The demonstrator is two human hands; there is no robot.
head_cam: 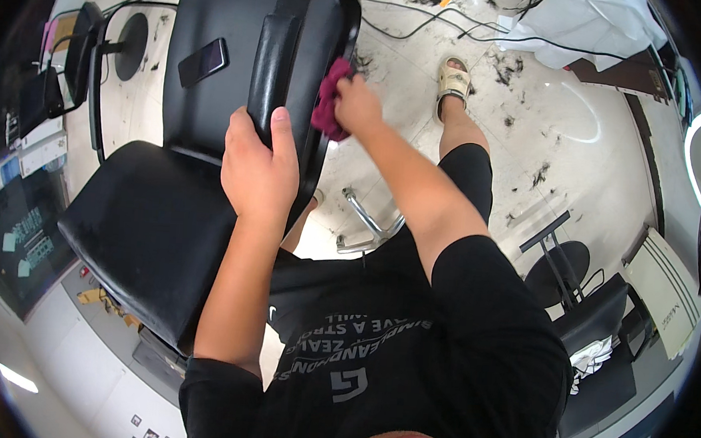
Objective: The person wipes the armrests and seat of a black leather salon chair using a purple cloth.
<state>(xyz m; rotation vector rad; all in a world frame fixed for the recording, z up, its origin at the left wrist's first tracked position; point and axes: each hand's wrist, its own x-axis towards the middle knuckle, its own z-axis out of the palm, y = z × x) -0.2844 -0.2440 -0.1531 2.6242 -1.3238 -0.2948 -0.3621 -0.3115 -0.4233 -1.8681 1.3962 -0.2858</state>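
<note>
Before me stands a black padded salon chair (236, 25) with a separate-looking backrest (151, 225) toward the left. My left hand (263, 171) grips the end of its padded armrest (273, 76), thumb on top and fingers over the other side. In my right hand (359, 104) is a bunched maroon cloth (331, 106), pressed against the outer side of the chair beneath the armrest. A dark smartphone (203, 63) lies on the seat, beyond the armrest from my right hand.
Clumps of cut hair (507, 69) litter the pale tiled floor (542, 134). Black cables (426, 22) run across it near a white plastic sheet (579, 28). A chrome footrest (368, 223) sits low by my legs. Another black chair (592, 306) stands at right, holding a white cloth (591, 360).
</note>
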